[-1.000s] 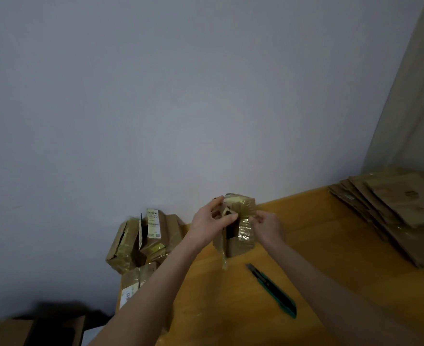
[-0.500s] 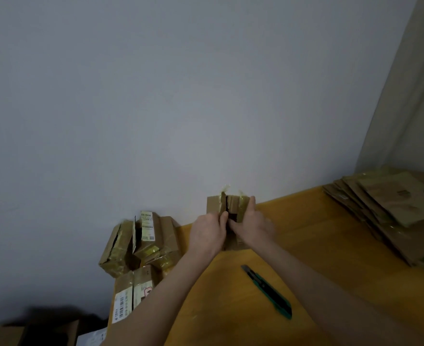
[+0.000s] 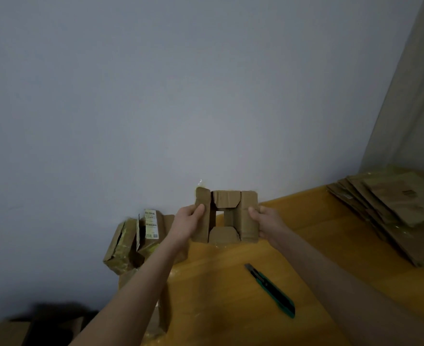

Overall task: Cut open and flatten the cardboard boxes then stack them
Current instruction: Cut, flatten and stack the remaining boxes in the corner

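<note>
Two grips hold one small cardboard box up over the far edge of the yellow tabletop, in front of the wall. My left grip pinches the left flap, thumb on the front. My right grip pinches the right flap the same way. I count four flaps folded out, with one square hole in the middle. One green knife lies on the tabletop, apart from the box. One pile of flat boxes sits at the right, too many to count. At the left is a heap of taped boxes; I see at least three.
</note>
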The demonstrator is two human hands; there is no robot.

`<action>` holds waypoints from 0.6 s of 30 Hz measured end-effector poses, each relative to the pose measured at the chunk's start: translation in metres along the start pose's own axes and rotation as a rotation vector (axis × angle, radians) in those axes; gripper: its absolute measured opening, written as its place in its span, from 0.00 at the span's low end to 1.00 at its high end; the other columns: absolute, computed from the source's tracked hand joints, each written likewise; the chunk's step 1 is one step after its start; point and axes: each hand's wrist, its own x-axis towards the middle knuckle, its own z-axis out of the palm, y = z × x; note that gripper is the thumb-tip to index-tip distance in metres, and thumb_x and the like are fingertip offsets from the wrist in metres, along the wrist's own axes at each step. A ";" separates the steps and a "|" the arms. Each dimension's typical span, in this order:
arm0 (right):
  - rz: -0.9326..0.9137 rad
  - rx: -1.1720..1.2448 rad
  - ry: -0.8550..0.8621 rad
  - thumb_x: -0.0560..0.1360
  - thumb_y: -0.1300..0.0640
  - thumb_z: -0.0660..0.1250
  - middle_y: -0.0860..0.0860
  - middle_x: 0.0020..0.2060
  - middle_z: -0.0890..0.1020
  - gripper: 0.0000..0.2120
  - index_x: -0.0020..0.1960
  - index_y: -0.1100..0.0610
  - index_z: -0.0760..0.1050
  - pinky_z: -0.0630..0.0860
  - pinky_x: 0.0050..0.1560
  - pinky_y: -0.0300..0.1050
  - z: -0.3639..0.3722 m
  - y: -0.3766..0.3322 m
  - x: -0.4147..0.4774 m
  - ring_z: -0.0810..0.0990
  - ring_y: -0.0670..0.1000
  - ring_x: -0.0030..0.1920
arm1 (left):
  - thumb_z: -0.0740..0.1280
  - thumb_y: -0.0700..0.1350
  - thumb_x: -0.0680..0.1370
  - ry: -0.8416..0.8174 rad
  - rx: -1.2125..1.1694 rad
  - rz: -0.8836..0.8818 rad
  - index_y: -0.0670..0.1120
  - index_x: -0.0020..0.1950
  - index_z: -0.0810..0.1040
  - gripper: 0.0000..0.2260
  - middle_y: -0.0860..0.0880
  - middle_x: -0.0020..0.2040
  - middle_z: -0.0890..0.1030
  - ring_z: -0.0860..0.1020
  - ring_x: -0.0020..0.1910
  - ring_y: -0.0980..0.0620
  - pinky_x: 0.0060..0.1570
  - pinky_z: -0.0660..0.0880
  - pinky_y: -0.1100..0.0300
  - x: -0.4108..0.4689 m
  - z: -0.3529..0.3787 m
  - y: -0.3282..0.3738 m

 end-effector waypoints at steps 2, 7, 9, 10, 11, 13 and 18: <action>-0.031 -0.084 0.095 0.79 0.55 0.65 0.57 0.60 0.78 0.16 0.65 0.59 0.71 0.76 0.56 0.53 0.001 0.002 0.001 0.77 0.54 0.55 | 0.59 0.52 0.82 -0.054 -0.051 -0.025 0.41 0.46 0.76 0.16 0.44 0.41 0.80 0.77 0.40 0.47 0.42 0.73 0.55 -0.001 -0.002 -0.003; -0.373 -1.209 0.321 0.75 0.50 0.70 0.54 0.74 0.61 0.43 0.78 0.50 0.45 0.64 0.69 0.50 0.013 -0.004 0.000 0.61 0.56 0.72 | 0.58 0.51 0.82 0.059 0.469 0.186 0.48 0.32 0.69 0.19 0.51 0.29 0.73 0.70 0.28 0.55 0.30 0.66 0.64 0.001 0.012 0.012; -0.429 -1.486 0.249 0.71 0.36 0.67 0.52 0.76 0.58 0.46 0.78 0.50 0.45 0.54 0.74 0.53 0.019 -0.006 -0.003 0.54 0.55 0.76 | 0.58 0.51 0.82 0.045 0.590 0.271 0.49 0.31 0.69 0.19 0.51 0.29 0.73 0.71 0.28 0.54 0.30 0.67 0.60 0.003 0.017 0.020; -0.417 -1.536 0.226 0.70 0.32 0.64 0.51 0.74 0.61 0.46 0.78 0.51 0.48 0.56 0.73 0.53 0.021 -0.005 -0.005 0.57 0.55 0.75 | 0.57 0.52 0.82 0.022 0.632 0.302 0.48 0.32 0.69 0.20 0.51 0.29 0.73 0.71 0.28 0.54 0.31 0.68 0.59 0.004 0.018 0.022; -0.406 -1.538 0.222 0.71 0.31 0.62 0.52 0.71 0.66 0.44 0.77 0.52 0.51 0.63 0.70 0.52 0.021 -0.005 -0.007 0.64 0.55 0.72 | 0.56 0.52 0.83 -0.004 0.670 0.332 0.48 0.32 0.69 0.20 0.51 0.29 0.72 0.70 0.28 0.54 0.31 0.67 0.59 0.005 0.019 0.023; -0.413 -1.491 0.212 0.77 0.35 0.56 0.52 0.61 0.76 0.34 0.75 0.53 0.55 0.74 0.52 0.48 0.019 -0.004 -0.010 0.76 0.54 0.58 | 0.55 0.53 0.83 -0.041 0.725 0.372 0.49 0.32 0.68 0.20 0.51 0.29 0.71 0.69 0.28 0.55 0.30 0.65 0.60 0.006 0.016 0.023; -0.459 -0.983 0.092 0.83 0.49 0.50 0.52 0.38 0.77 0.16 0.50 0.56 0.74 0.67 0.35 0.43 0.016 -0.007 -0.016 0.78 0.55 0.41 | 0.55 0.54 0.83 -0.154 0.623 0.305 0.51 0.35 0.70 0.18 0.53 0.32 0.73 0.72 0.32 0.54 0.35 0.67 0.61 0.015 -0.008 0.015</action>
